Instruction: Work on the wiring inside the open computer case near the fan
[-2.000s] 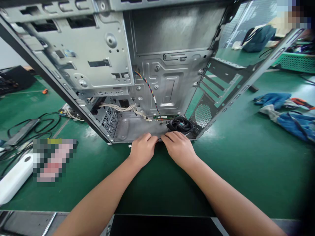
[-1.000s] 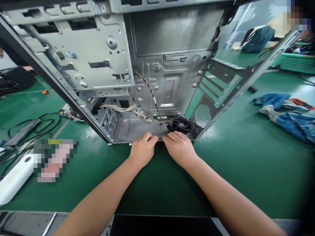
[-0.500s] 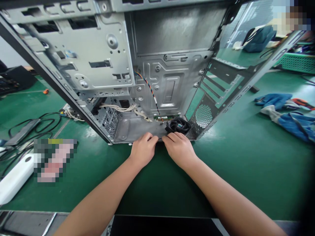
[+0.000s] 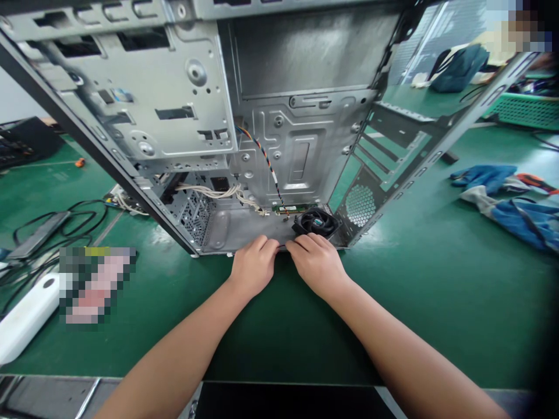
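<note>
An open grey metal computer case (image 4: 301, 58) stands on the green mat. My left hand (image 4: 253, 267) and my right hand (image 4: 317, 265) sit side by side at its near bottom edge. Their fingers curl over the rim and the fingertips are hidden. A black cooling fan (image 4: 317, 222) lies inside the case, just beyond my right hand's knuckles. A multicoloured twisted wire (image 4: 266, 160) runs down to a small green circuit board (image 4: 294, 208) beside the fan. White cables (image 4: 213, 191) hang in the case's lower left.
Black cables (image 4: 56, 224) and a white device (image 4: 26, 320) lie on the mat at the left. Blue cloth (image 4: 506, 195) lies at the right. A green basket (image 4: 522, 109) and a dark bag (image 4: 458, 67) are at the far right, near another person.
Both hands stay at the case's near edge. The black fan has shifted slightly to the left inside the case.
</note>
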Demonstrator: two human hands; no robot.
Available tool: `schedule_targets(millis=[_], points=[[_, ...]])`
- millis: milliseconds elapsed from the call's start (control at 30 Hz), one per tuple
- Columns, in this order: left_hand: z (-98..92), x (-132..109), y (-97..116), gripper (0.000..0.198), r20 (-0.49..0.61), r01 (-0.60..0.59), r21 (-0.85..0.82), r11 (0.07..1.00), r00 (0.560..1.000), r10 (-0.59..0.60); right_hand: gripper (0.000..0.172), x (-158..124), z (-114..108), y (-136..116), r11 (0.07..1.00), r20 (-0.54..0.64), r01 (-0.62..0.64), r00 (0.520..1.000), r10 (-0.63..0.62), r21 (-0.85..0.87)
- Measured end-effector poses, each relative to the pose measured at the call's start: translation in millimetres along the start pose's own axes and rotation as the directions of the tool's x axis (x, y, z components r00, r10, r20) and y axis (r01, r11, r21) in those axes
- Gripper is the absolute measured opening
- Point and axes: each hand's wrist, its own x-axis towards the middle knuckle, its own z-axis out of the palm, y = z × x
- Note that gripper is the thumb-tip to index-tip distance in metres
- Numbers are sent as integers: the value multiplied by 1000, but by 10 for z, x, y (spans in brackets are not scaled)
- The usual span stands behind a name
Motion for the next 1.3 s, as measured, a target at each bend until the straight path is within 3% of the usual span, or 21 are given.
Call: schedule_targets(millis=[333, 833, 1300], points=[[-8, 9, 0, 23, 38, -1, 31, 1000, 999, 0, 21, -7, 31, 14, 1000, -4, 7, 1000, -7, 23], [-15, 3, -21, 22, -3, -16, -44, 999, 1000, 16, 21, -25, 48, 22, 999, 6, 6, 1000, -6, 41], [-12, -1, 7, 26, 34, -12, 35, 999, 999, 11, 23, 10, -5, -3, 998, 5, -1, 1000, 1, 65]])
